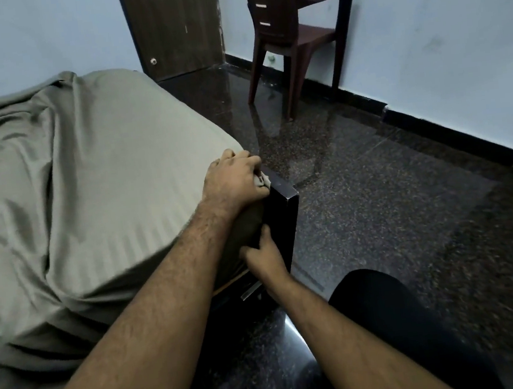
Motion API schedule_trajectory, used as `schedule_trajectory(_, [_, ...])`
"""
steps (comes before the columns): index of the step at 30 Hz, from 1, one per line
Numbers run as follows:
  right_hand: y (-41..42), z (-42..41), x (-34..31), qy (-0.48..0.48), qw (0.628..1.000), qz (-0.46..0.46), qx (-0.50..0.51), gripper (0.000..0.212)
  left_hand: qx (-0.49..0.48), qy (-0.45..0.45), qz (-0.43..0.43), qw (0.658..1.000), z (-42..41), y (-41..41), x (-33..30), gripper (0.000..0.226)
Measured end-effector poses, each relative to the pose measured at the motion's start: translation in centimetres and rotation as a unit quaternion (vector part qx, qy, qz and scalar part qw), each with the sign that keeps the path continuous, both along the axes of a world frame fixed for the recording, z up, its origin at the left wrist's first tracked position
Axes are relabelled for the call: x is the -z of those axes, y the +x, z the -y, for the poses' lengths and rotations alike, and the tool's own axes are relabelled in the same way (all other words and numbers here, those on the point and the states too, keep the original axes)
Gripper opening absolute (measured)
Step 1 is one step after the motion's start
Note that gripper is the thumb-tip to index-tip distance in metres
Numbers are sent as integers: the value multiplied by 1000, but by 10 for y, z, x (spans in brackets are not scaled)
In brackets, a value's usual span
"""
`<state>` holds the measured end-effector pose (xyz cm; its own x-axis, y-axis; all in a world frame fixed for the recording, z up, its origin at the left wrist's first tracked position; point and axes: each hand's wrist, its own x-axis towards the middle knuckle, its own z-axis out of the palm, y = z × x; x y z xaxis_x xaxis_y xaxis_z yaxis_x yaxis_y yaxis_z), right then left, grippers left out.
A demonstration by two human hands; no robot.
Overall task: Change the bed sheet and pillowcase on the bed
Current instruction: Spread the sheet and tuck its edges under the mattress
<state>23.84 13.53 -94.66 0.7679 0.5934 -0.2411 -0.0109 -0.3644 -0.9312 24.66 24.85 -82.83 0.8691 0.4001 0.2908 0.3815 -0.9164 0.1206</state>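
Sheet: one grey-green bed sheet (96, 186) lies draped over the mattress, smooth near the corner and rumpled into long folds toward the far left; its edge hangs loose down the near side.
Where it is: on the bed, its corner bunched at the near right corner, just against the dark bed frame (283, 220).
Left hand: the left hand (231, 181) sits on top of the corner, fingers curled round a wad of sheet fabric, pressing it down at the mattress edge.
Right hand: the right hand (263, 252) is lower, at the side of the mattress beside the frame post; its fingers seem to push cloth into the gap, though shadow hides whether they pinch it.
Step in hand: tucking the sheet's corner between mattress and frame, judged from both hands meeting there.
Progress: sheet spread but not yet smoothed; no pillow or pillowcase is in view.
Next move calls for: pulling the corner taut, pushing the slack under the mattress, then working along the loose near edge.
Count: one sheet, one bed, two hands.
Around: one brown plastic chair (289, 32) stands well apart against the wall, beside one dark wooden door (171, 26), on a polished speckled floor (374, 182).
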Motion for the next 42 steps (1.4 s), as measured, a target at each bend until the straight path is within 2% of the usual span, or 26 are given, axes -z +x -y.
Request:
schedule_trajectory(2, [5,-6,-2,24,999,-49,1,47,-15,-17,14,1000,3,2,-1,23])
schedule_trajectory(3, [8,-7,-3,37,997,-71,1,48,-22,-28,21,999,4,4,-2,19])
schedule_trajectory(5, [13,-8,-5,27,995,-89,-27,62,-39,-56,38,997,4,6,-1,14])
schedule_trajectory(8, [17,-7,-2,-16,994,-69,-86,89,-63,-108,71,990,0,10,3,13])
schedule_trajectory(9, [19,-5,-2,-28,993,-61,-98,92,-77,-124,82,986,-1,11,3,13])
schedule_trajectory(14, [29,11,2,-24,990,-59,-125,74,-155,-193,120,961,-1,19,-1,17])
schedule_trajectory(19, [28,21,23,-29,982,-69,-173,89,-201,-231,141,942,-1,22,-4,18])
schedule_trajectory(25, [26,25,25,-13,995,-29,-90,55,-226,-248,198,921,8,20,-3,11])
schedule_trajectory(29, [7,18,31,-52,989,-100,-95,33,-246,-282,254,892,11,17,-5,13])
schedule_trajectory(31, [1,11,35,-81,989,-66,-104,36,-249,-297,265,883,11,16,-7,14])
schedule_trajectory(34, [3,6,40,-113,987,-12,-111,62,-243,-306,254,885,7,13,-7,19])
schedule_trajectory(37, [-3,10,25,-166,973,66,-148,48,-218,-311,247,891,1,10,-6,27])
schedule_trajectory(40, [-8,13,30,-232,926,196,-226,44,-137,-307,221,915,-2,5,-2,28])
schedule_trajectory(42, [-14,17,32,-266,869,304,-287,47,-72,-300,196,931,-3,-8,0,34])
